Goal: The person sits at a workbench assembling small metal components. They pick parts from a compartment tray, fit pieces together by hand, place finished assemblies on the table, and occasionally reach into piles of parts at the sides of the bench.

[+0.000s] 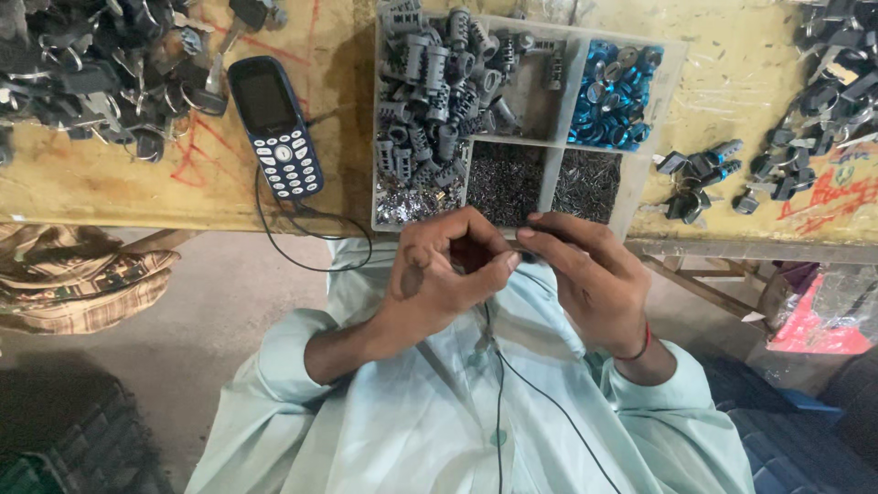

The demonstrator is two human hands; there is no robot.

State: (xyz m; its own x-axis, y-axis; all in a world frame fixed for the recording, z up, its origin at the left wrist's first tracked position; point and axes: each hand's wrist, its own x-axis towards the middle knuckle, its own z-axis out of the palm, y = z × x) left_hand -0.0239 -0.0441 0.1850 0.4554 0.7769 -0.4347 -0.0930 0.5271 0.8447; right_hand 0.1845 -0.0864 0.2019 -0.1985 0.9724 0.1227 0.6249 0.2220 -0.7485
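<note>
While your left hand (439, 274) and right hand (585, 274) pinch a small dark part (523, 245) between nearly closed fingers just short of the compartment tray (549, 174), a slackened grip could drop it into your lap.

Phone screen: a blue push-button phone (274, 127) lies on the yellow worktop left of the parts tray; its small upright rectangular screen (263, 99) is dark.
Sticker: at the right edge of the worktop, a partly seen label (846, 176) in red and green on a pale ground.
Package: a clear plastic bag (823, 311) with pink-red contents sits below the table at the right.
</note>
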